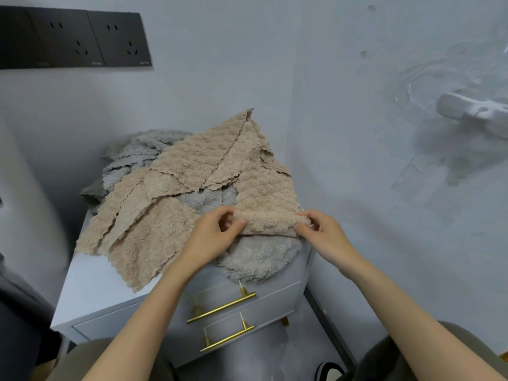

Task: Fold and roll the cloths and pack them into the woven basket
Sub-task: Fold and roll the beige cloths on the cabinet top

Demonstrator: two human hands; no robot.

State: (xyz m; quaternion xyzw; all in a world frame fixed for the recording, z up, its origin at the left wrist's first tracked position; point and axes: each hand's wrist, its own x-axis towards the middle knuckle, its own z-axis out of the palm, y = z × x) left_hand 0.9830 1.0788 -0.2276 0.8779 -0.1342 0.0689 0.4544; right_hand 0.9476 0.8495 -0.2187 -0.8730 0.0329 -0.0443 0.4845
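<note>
Beige plush, the beige cloth (pixel 265 192) lies by the right edge of the white cabinet top (pixel 90 287), its near hem turned over into a short roll (pixel 266 220) that runs across towards the front right corner. The left hand (pixel 217 235) pinches the roll's left end between thumb and curled fingers, and the right hand (pixel 321 232) pinches the right end the same way; gripping both ends at once likely keeps the roll even and tight as it turns away from the person. The cloth rests on a grey cloth (pixel 261 257) that droops over the front edge above the gold drawer handles (pixel 221 307), so the soft layer beneath may drag along with it. Behind and to the left, a loose heap of other cloths (pixel 170 171), beige and grey, covers the back of the top up to the wall, unfolded and waiting. The woven basket is not in view, so packing looks far off. Dark wall sockets (pixel 74 39) sit above the back left corner
</note>
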